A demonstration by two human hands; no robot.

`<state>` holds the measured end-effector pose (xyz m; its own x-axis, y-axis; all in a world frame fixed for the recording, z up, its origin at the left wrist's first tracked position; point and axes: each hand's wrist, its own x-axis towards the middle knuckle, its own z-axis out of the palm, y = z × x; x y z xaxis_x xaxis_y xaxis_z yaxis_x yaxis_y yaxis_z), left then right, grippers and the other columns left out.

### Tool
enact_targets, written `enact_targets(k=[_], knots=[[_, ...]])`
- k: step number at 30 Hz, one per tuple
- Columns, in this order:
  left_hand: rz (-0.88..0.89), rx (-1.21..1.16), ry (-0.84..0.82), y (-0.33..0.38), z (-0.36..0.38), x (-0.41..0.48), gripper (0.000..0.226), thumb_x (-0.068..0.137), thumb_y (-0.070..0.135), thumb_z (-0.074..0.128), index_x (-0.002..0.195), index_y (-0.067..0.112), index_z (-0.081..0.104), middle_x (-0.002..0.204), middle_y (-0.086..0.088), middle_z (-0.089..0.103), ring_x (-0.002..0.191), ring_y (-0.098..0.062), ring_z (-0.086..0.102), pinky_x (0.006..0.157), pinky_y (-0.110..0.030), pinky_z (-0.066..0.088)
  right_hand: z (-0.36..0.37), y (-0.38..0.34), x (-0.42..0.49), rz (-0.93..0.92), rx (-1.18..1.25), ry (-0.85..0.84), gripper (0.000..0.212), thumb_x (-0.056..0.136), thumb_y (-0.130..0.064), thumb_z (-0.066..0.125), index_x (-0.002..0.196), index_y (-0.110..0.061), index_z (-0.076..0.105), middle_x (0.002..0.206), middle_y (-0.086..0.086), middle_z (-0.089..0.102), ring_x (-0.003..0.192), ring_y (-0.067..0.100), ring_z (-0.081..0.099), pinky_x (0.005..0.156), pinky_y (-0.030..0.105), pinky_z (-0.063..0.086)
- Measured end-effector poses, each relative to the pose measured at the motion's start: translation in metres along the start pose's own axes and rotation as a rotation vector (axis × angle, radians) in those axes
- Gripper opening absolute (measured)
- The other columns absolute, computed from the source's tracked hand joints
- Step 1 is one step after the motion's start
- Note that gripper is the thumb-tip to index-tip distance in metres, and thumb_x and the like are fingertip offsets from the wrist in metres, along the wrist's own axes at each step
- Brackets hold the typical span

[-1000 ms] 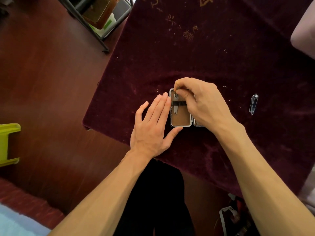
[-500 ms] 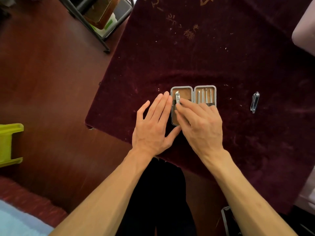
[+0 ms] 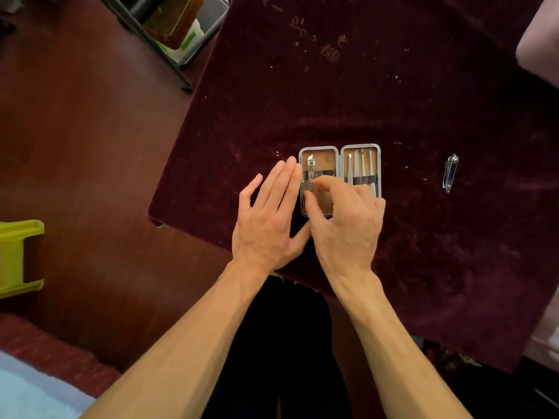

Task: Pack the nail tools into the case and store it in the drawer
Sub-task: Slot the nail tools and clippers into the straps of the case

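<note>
Gold characters on cloth [image 3: 393,86], illegible

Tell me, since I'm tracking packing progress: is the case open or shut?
Open. The case lies flat, both halves showing tools under straps; a nail clipper still lies outside.

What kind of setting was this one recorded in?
Probably a room in a home, not a workshop: a table under a dark red velvet cloth, a reddish wooden floor, a metal shelf rack and a yellow-green plastic stool beside it.
</note>
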<state>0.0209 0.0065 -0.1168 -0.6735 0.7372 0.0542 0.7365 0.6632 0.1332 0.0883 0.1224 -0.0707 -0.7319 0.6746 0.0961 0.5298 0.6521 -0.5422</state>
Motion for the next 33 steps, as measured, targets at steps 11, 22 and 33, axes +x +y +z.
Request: enact_targets(k=[11, 22, 33], knots=[[-0.006, 0.004, -0.017, 0.001, -0.001, 0.0, 0.08, 0.099, 0.058, 0.039, 0.162, 0.01, 0.029, 0.171, -0.004, 0.028, 0.158, -0.017, 0.027, 0.126, -0.042, 0.027, 0.007, -0.005, -0.003, 0.013, 0.026, 0.048, 0.013, 0.091, -0.012, 0.083, 0.102, -0.016, 0.08, 0.089, -0.004, 0.079, 0.078, 0.021, 0.066, 0.076, 0.033, 0.039], [-0.012, -0.042, 0.006, 0.001, -0.001, 0.001, 0.078, 0.104, 0.061, 0.035, 0.161, 0.009, 0.032, 0.169, -0.005, 0.031, 0.158, -0.017, 0.029, 0.126, -0.043, 0.029, -0.014, 0.009, 0.001, 0.155, 0.175, 0.105, 0.017, 0.095, -0.027, 0.078, 0.111, -0.022, 0.078, 0.105, -0.015, 0.073, 0.092, 0.011, 0.063, 0.088, 0.025, 0.04], [-0.022, -0.052, -0.002, 0.001, -0.001, 0.001, 0.077, 0.103, 0.061, 0.038, 0.161, 0.011, 0.031, 0.17, -0.002, 0.03, 0.158, -0.015, 0.028, 0.127, -0.041, 0.024, -0.025, 0.058, -0.016, 0.461, 0.268, 0.058, 0.027, 0.106, -0.02, 0.064, 0.13, -0.017, 0.076, 0.098, -0.003, 0.067, 0.082, 0.007, 0.062, 0.077, 0.021, 0.052]])
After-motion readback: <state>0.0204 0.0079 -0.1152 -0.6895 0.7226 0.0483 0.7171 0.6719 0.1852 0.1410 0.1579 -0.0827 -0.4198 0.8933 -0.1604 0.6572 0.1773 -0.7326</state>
